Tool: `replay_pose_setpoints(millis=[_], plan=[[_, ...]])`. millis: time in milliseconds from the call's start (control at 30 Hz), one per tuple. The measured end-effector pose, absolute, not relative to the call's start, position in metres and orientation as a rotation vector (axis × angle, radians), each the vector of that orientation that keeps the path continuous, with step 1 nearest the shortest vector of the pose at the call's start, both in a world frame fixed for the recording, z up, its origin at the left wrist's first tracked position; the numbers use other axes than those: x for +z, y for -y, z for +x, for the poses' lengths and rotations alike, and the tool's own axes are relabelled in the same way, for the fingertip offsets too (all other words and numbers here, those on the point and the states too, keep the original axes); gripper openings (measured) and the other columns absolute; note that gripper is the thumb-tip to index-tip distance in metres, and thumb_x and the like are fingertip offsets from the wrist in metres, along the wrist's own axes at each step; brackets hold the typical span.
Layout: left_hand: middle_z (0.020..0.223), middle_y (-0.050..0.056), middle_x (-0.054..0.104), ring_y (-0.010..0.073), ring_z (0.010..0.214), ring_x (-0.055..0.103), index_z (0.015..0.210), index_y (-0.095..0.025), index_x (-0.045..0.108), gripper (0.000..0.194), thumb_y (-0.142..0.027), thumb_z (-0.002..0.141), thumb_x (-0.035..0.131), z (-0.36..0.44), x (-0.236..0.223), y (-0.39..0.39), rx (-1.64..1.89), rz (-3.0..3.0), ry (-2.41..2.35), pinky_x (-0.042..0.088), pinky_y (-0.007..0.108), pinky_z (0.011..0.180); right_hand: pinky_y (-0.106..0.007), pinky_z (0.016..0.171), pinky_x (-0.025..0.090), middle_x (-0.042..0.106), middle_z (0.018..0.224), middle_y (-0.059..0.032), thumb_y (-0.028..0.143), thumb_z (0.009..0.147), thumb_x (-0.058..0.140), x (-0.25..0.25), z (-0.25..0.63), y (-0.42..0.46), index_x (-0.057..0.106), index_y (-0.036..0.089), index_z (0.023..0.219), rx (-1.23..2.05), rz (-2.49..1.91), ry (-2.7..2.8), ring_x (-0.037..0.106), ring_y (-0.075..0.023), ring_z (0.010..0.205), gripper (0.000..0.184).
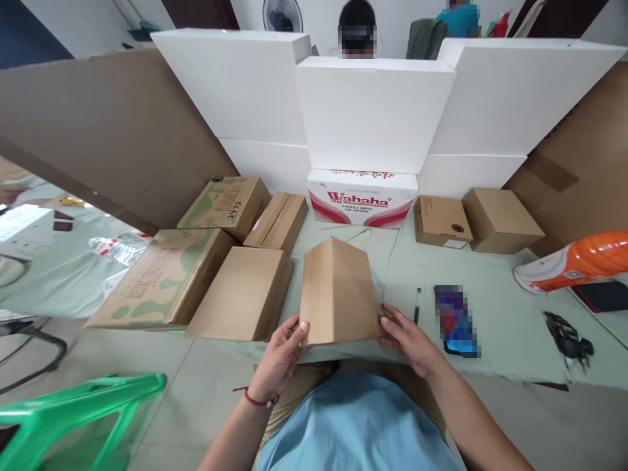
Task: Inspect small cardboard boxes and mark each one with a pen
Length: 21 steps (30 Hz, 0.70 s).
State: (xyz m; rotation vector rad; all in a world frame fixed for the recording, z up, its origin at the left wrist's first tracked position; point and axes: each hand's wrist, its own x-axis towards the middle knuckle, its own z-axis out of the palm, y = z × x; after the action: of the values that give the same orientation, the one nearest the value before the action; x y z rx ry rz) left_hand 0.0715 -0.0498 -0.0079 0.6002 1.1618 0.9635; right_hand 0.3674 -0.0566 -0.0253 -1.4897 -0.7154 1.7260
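The box (pixel 348 294) sits at frame centre. The left hand (pixel 283 347) clamps its lower-left corner; the right hand (pixel 408 335), fingers spread, meets its right edge. Likely light, stiff, dentable cardboard; grip opposite sides.

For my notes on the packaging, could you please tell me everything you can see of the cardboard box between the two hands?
The cardboard box is plain brown, with no print visible on the two faces that show: a narrower left one and a broader right one, meeting at a ridge. It looks tilted, near the front edge of the cloth-covered table. The left hand grips its lower left corner; the right hand has its fingers at the right side, contact unclear.
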Motion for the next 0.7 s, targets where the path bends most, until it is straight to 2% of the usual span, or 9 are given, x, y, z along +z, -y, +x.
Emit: replay_pose_setpoints(millis=[100,167,233,267,300,367,433,567,700], plan=[[0.122,0.014,0.082,0.0334,0.122,0.075,0.131,-0.018,0.074,0.082,-0.062,0.067,0.098,0.053,-0.014,0.056,1.063,0.632,-1.347,0.064,0.039,0.097,-0.056,0.120,0.052,0.077,0.138,-0.0126,0.074,0.064,0.096,-0.031,0.364,0.052,0.074,0.027,0.136,1.891,-1.371,0.638,0.067,-0.0355,0.140,0.089],[0.131,0.017,0.079,0.0362,0.134,0.069,0.135,-0.017,0.074,0.083,-0.070,0.073,0.091,0.047,-0.015,0.060,1.094,0.677,-1.386,0.059,0.044,0.109,-0.054,0.121,0.052,0.079,0.136,-0.0101,0.071,0.065,0.097,-0.030,0.361,0.048,0.078,0.028,0.127,1.917,-1.330,0.640,0.067,-0.0339,0.140,0.078],[0.137,0.020,0.077,0.0396,0.139,0.065,0.131,-0.014,0.077,0.085,-0.083,0.081,0.075,0.047,-0.012,0.062,1.084,0.693,-1.350,0.056,0.051,0.114,-0.053,0.122,0.051,0.078,0.139,-0.0087,0.072,0.069,0.094,-0.028,0.357,0.044,0.080,0.029,0.125,1.912,-1.313,0.689,0.064,-0.0332,0.144,0.071],[0.137,0.021,0.076,0.0406,0.139,0.066,0.128,-0.014,0.079,0.086,-0.086,0.082,0.071,0.049,-0.009,0.062,1.078,0.698,-1.337,0.055,0.053,0.115,-0.054,0.123,0.050,0.076,0.142,-0.0084,0.074,0.072,0.091,-0.027,0.355,0.042,0.080,0.030,0.125,1.900,-1.310,0.732,0.062,-0.0334,0.146,0.070],[0.136,0.021,0.077,0.0408,0.138,0.066,0.126,-0.014,0.079,0.085,-0.085,0.081,0.073,0.051,-0.007,0.061,1.079,0.709,-1.336,0.054,0.054,0.115,-0.055,0.124,0.048,0.075,0.145,-0.0082,0.076,0.074,0.088,-0.026,0.352,0.040,0.080,0.030,0.126,1.885,-1.307,0.785,0.061,-0.0338,0.147,0.070],[0.134,0.019,0.078,0.0392,0.136,0.068,0.126,-0.015,0.079,0.076,-0.072,0.075,0.089,0.058,-0.004,0.057,1.087,0.743,-1.336,0.052,0.051,0.118,-0.057,0.128,0.043,0.073,0.149,-0.0079,0.079,0.078,0.083,-0.024,0.347,0.039,0.080,0.030,0.130,1.832,-1.300,0.916,0.059,-0.0344,0.149,0.072],[0.132,0.016,0.079,0.0364,0.135,0.069,0.126,-0.016,0.077,0.070,-0.056,0.072,0.097,0.062,-0.002,0.054,1.104,0.756,-1.306,0.051,0.048,0.119,-0.058,0.130,0.040,0.071,0.151,-0.0082,0.080,0.082,0.079,-0.019,0.344,0.042,0.078,0.030,0.137,1.743,-1.308,1.067,0.059,-0.0343,0.149,0.074],[0.129,0.013,0.080,0.0305,0.132,0.071,0.126,-0.018,0.077,0.058,-0.046,0.079,0.095,0.059,-0.007,0.050,1.139,0.684,-1.163,0.054,0.040,0.116,-0.058,0.129,0.041,0.063,0.160,-0.0081,0.065,0.096,0.073,0.001,0.347,0.060,0.069,0.033,0.150,1.481,-1.313,1.443,0.057,-0.0332,0.151,0.063],[0.124,0.010,0.081,0.0255,0.123,0.075,0.127,-0.020,0.074,0.055,-0.039,0.080,0.094,0.058,-0.023,0.049,1.068,0.540,-0.987,0.059,0.033,0.106,-0.058,0.126,0.043,0.062,0.161,-0.0020,0.045,0.103,0.069,0.031,0.353,0.080,0.072,0.043,0.144,1.164,-1.204,1.747,0.055,-0.0312,0.149,0.041]])
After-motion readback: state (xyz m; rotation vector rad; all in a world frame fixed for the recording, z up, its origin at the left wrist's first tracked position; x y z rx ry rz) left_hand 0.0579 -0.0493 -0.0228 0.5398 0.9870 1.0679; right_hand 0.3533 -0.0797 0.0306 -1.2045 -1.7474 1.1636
